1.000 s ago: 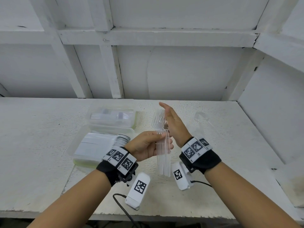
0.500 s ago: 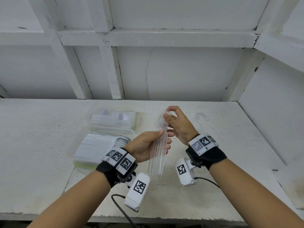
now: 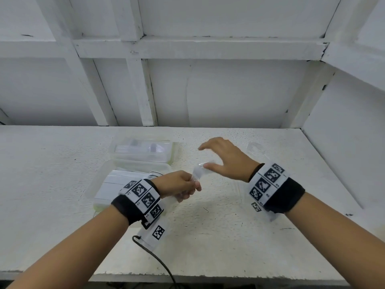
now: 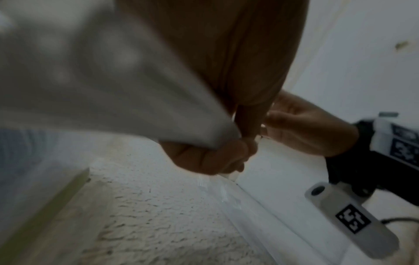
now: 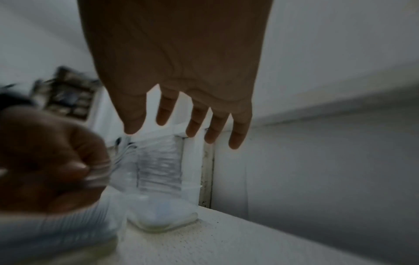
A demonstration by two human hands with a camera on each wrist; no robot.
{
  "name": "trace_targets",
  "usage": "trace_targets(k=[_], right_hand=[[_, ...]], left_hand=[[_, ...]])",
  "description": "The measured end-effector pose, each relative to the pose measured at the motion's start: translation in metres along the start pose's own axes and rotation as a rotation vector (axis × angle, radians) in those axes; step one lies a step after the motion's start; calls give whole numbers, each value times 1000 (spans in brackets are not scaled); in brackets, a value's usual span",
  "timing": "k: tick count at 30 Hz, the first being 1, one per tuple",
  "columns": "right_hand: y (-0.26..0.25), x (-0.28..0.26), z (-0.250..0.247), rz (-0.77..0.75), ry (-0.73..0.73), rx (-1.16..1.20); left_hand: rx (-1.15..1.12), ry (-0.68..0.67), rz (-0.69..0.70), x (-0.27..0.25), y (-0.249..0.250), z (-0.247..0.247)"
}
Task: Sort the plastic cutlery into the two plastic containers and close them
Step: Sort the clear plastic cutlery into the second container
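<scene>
Left hand (image 3: 177, 185) clamped on bundle of clear plastic forks (image 3: 200, 174), held above surface (image 3: 218, 226). Right hand (image 3: 227, 161) just right of bundle, fingers spread, holding nothing. Two open plastic containers (image 3: 143, 151) left of hands, cutlery inside. Single clear spoon (image 3: 255, 148) far right.

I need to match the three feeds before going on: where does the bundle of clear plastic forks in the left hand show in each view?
Head: the bundle of clear forks is at centre, gripped by the left hand, tines toward the open right hand.
Left wrist: only a blurred clear end shows below the fist.
Right wrist: lower left, tines stick out from the left hand's fist.
Shared landmark: the white textured table.
</scene>
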State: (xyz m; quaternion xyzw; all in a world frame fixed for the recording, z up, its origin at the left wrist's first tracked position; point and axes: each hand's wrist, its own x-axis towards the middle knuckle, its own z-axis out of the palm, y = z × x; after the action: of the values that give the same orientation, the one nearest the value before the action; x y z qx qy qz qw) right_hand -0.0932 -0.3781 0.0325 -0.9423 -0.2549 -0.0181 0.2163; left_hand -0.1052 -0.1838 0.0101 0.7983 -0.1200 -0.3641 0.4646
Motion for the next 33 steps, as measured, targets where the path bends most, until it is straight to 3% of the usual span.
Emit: trace_targets(k=[3,5,9,13,19,26,33], right_hand=[[-7,-4,1,-113,-175,-310],[-11,-6,0,-32,-293,-257],[-15,-6,0,-17,-345,-105],[-17,-8,0,-35,-318,-43],[-15,-11,-3,10,-215,41],[-29,-2,2,-47,-94,-351],[-49,23,13,-83,-76,-407]], left_hand=[[99,-21,-3,-1,1,-4],[99,-47,14,-2,3,-6],[91,-58,54,-5,5,-6],[78,-44,74,-11,9,-7],[531,51,14,-19,10,-25],[799,166,6,-21,14,-40],[887,351,48,-23,13,-65]])
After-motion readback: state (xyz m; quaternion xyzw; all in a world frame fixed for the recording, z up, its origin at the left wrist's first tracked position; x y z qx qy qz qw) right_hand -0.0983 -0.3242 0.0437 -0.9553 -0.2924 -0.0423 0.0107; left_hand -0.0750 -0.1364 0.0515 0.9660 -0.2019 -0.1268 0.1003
